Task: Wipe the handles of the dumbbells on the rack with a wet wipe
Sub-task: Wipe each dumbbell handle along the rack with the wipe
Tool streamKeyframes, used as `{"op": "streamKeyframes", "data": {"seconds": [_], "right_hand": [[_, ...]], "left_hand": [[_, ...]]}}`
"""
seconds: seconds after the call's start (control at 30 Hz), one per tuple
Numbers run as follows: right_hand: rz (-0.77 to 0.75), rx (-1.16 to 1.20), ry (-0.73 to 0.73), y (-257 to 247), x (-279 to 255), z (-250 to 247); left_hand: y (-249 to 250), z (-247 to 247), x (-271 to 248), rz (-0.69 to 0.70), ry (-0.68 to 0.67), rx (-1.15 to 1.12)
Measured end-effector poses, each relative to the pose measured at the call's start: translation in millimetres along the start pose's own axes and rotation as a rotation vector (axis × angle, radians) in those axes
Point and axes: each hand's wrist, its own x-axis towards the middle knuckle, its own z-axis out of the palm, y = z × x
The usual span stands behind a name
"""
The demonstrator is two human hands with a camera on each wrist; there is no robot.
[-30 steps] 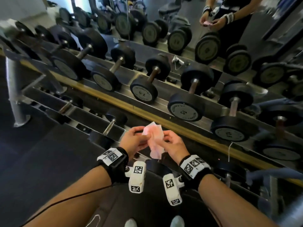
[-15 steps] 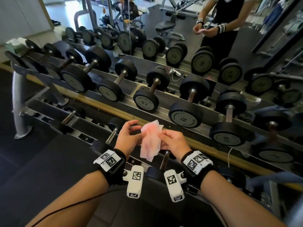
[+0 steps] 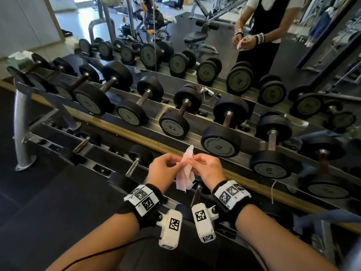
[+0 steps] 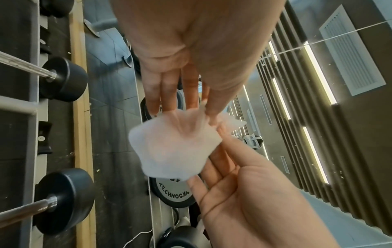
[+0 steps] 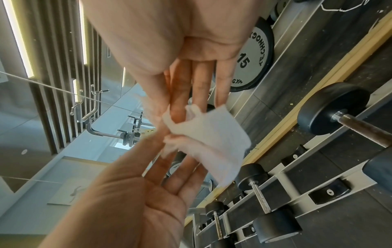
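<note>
A pinkish-white wet wipe hangs crumpled between my two hands, in front of the dumbbell rack. My left hand pinches its upper edge with thumb and forefinger, and my right hand pinches the same edge right beside it. In the left wrist view the wipe droops under my left hand's fingertips. In the right wrist view the wipe folds over my right hand's fingers. Black dumbbells with metal handles lie on the upper tier, among them a 7.5 and a 15. Smaller dumbbells sit on the lower tier just below my hands.
A mirror behind the rack reflects the dumbbells and a person holding the wipe. A grey rack leg stands at the left on black floor. A green-white pack rests at the rack's far left end, and a small cable lies on the upper tier.
My hands have drawn closer together and now pinch the wipe's top edge, so it hangs narrower and more gathered. The head view has tilted up, showing more of the mirror.
</note>
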Motion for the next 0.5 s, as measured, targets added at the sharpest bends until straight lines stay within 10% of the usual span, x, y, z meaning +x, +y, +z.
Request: {"op": "streamKeyframes", "data": {"seconds": [0.5], "right_hand": [[-0.035, -0.050, 0.223, -1, 16, -22]], "left_hand": [[15, -16, 10, -0.139, 0.092, -0.294]]}}
